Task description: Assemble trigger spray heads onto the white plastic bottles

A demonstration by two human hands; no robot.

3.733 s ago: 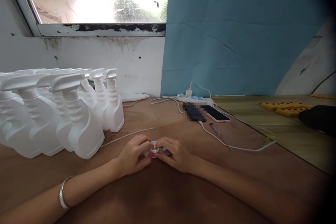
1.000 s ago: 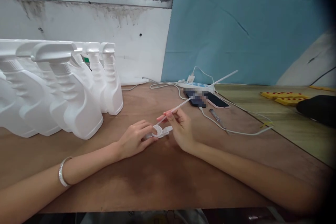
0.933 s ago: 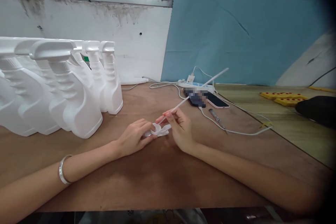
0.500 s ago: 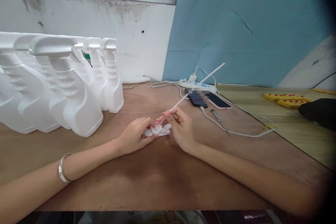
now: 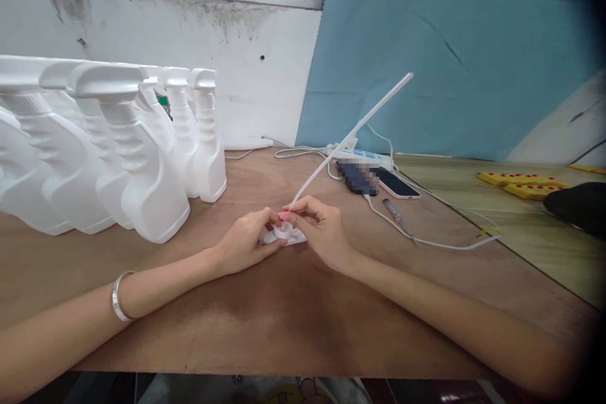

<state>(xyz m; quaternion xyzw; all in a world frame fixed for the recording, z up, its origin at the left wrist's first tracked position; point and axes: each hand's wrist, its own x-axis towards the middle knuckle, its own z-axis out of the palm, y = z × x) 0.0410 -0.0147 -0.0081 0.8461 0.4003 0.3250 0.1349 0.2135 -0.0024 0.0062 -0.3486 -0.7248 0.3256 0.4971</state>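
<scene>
Low over the brown tabletop, my left hand is closed around a small white spray-trigger head, which lies on or just above the wood. My right hand pinches a long, thin white tube close to its lower end. From those fingers the tube slants up and away to the right, its far end in the air. The lower end meets the spray head between my fingertips; how far it goes in is hidden by the fingers.
Several white spray bottles stand at the left. At the back right are a dark phone, a pink-edged phone, a power strip, white cables and a screwdriver. Yellow pieces with red dots lie far right.
My right hand has slid down the tube to near its lower end, closer to my left hand. The tube now stands steeper. The view has shifted slightly.
</scene>
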